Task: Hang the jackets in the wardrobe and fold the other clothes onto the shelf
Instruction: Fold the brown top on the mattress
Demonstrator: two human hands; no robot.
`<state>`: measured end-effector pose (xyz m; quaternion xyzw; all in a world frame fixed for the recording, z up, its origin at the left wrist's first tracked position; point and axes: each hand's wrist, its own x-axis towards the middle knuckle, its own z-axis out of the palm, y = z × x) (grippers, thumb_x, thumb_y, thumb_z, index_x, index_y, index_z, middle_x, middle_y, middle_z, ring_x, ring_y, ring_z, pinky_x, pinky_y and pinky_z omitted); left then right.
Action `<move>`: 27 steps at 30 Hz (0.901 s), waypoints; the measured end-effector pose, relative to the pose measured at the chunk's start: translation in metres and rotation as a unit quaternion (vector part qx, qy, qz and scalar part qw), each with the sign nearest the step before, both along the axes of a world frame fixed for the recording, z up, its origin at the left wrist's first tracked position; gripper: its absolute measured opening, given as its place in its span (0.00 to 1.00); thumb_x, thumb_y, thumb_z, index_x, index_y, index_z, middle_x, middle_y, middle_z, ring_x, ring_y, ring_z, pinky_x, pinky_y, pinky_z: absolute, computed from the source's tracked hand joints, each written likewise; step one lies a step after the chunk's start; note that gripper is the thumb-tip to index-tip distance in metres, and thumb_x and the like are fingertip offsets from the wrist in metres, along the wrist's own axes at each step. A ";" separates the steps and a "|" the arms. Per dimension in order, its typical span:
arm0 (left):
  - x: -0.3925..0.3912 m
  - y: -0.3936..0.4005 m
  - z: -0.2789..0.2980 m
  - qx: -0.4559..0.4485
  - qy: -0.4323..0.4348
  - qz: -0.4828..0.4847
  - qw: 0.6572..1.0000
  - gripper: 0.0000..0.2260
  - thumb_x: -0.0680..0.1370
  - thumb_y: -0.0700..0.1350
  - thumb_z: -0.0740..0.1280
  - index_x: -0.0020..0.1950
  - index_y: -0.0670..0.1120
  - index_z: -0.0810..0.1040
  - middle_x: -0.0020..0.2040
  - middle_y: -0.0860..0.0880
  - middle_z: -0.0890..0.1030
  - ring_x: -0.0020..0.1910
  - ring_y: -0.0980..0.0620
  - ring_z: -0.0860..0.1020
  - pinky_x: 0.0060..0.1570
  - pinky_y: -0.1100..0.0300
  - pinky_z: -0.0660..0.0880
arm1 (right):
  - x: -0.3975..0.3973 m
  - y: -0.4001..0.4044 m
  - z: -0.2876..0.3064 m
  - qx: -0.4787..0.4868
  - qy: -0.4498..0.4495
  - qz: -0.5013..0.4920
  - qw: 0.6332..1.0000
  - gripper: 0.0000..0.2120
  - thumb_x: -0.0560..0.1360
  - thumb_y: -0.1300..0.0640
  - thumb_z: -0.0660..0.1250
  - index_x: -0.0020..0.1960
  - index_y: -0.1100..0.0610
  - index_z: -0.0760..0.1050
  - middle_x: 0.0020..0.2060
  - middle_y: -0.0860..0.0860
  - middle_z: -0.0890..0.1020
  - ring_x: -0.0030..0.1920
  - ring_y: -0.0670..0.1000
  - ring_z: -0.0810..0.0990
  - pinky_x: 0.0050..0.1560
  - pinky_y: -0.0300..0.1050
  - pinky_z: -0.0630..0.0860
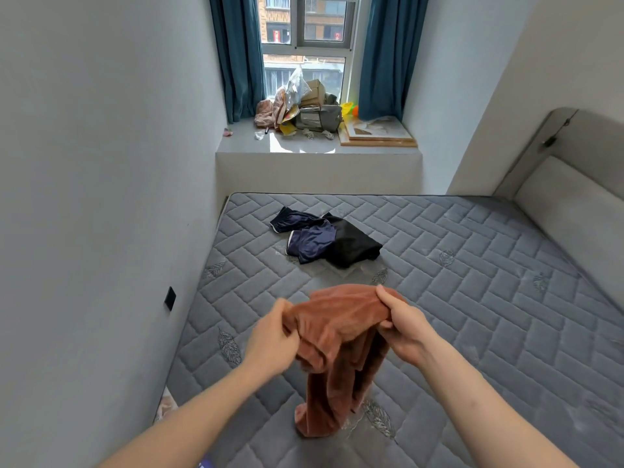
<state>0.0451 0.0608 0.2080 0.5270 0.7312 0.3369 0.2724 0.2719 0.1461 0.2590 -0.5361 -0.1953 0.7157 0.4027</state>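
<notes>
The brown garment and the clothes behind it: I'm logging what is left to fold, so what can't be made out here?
- Brown garment, head view: bunched between the left hand and right hand, type unclear.
- Black garment: partly under the navy shorts, type unclear.
- Wardrobe, shelf: outside the frame.
- Windowsill pile: too small to tell.

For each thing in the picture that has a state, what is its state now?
Brown garment: held up by both hands, lower end touching the mattress.
Left hand: pinches the garment's left edge.
Right hand: grips the garment's right edge.
Navy shorts: crumpled, unfolded on the mattress.
Black garment: unfolded, beside and touching the shorts.
Curtains: drawn apart.
</notes>
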 end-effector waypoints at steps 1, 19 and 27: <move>-0.006 0.006 0.010 0.018 -0.033 0.016 0.999 0.07 0.72 0.49 0.67 0.49 0.55 0.71 0.40 0.56 0.83 0.43 0.55 0.82 0.43 0.53 0.77 | 0.008 0.003 -0.004 -0.003 -0.020 -0.005 1.000 0.07 0.79 0.58 0.73 0.47 0.58 0.76 0.29 0.48 0.69 0.25 0.43 0.66 0.20 0.34 0.63; 0.012 0.067 0.069 -0.016 -0.302 0.041 0.952 0.04 0.77 0.42 0.73 0.50 0.44 0.84 0.45 0.48 0.87 0.43 0.57 0.83 0.43 0.66 0.78 | -0.014 -0.047 -0.031 0.238 -0.398 0.362 0.809 0.17 0.69 0.50 0.75 0.57 0.44 0.79 0.50 0.42 0.85 0.51 0.42 0.83 0.54 0.44 0.80; -0.038 0.060 0.059 -0.013 -0.173 -0.009 0.985 0.21 0.68 0.30 0.74 0.54 0.51 0.84 0.52 0.50 0.83 0.44 0.54 0.81 0.45 0.64 0.78 | 0.031 -0.020 -0.065 0.216 -0.564 0.403 0.688 0.06 0.69 0.54 0.66 0.40 0.51 0.69 0.38 0.48 0.80 0.48 0.58 0.82 0.42 0.49 0.73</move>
